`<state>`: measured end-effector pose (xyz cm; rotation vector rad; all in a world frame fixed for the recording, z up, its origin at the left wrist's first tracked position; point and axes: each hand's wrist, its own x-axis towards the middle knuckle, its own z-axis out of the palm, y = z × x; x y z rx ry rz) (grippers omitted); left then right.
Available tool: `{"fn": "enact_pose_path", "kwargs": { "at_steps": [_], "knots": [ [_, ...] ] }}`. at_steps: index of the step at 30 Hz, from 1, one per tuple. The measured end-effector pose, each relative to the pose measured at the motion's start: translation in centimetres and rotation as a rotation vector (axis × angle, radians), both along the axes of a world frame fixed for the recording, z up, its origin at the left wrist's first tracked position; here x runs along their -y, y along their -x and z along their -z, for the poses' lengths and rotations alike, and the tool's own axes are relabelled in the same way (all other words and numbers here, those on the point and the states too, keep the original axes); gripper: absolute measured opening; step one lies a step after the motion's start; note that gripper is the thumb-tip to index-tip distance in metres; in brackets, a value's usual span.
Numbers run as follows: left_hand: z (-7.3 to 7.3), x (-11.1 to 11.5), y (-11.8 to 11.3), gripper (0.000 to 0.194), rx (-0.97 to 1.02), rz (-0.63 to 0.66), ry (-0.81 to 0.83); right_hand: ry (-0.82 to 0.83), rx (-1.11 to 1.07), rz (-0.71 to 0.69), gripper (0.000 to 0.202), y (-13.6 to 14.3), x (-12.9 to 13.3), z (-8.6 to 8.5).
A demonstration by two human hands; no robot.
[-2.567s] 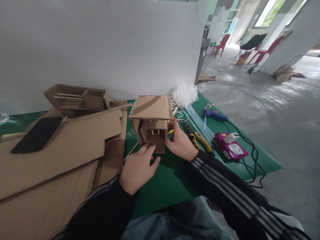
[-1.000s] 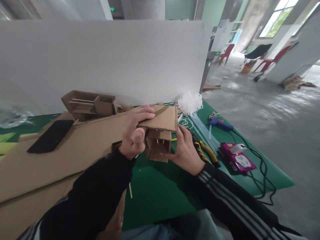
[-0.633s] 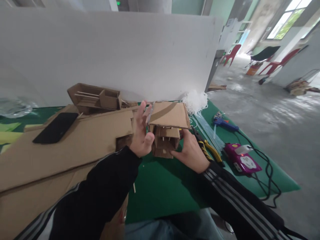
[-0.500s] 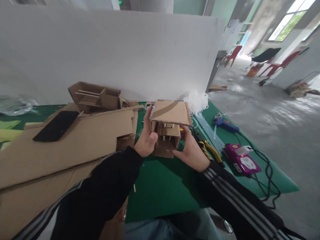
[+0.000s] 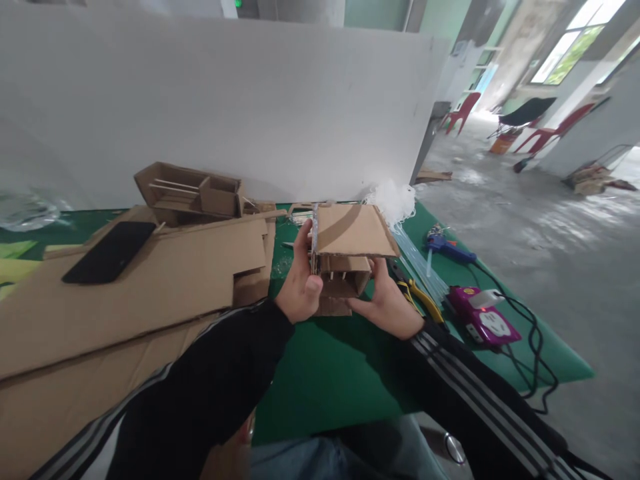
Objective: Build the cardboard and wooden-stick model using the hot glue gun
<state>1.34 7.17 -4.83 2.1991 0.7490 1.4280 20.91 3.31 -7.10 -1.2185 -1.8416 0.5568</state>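
A small cardboard structure (image 5: 354,230) with a flat top panel and a box-like compartment below is held above the green table. Thin white sticks show inside the compartment. My left hand (image 5: 301,287) grips its left side, thumb in front and fingers up along the left edge. On the right side, my right hand (image 5: 393,303) holds the lower box, its thumb at the bottom front edge and its other fingers partly hidden behind.
Cardboard sheets (image 5: 165,273) with a black phone (image 5: 110,252) cover the left side. Behind lies another cardboard box (image 5: 190,190). To the right are pliers (image 5: 425,300), clear glue sticks (image 5: 417,257), a blue glue gun (image 5: 450,247) and a purple power strip (image 5: 485,317) with cables.
Both hands and the cardboard structure have shifted slightly right. The structure has tilted, so its top panel now hides more of the upper compartment.
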Motion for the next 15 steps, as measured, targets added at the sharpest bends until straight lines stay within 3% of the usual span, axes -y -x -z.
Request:
{"fn": "enact_pose_path", "kwargs": {
  "at_steps": [6,10,15],
  "knots": [
    [0.4,-0.4,0.0,0.089,0.003,0.059,0.018,-0.114,-0.098,0.065,0.090,0.6,0.0,-0.1],
    [1.1,-0.9,0.3,0.094,-0.063,0.069,0.100,-0.209,-0.182,0.138,0.088,1.0,-0.3,-0.1],
    [1.5,-1.5,0.4,0.097,0.009,0.146,0.096,-0.260,-0.236,0.137,0.084,1.3,-0.7,0.0]
  ]
}}
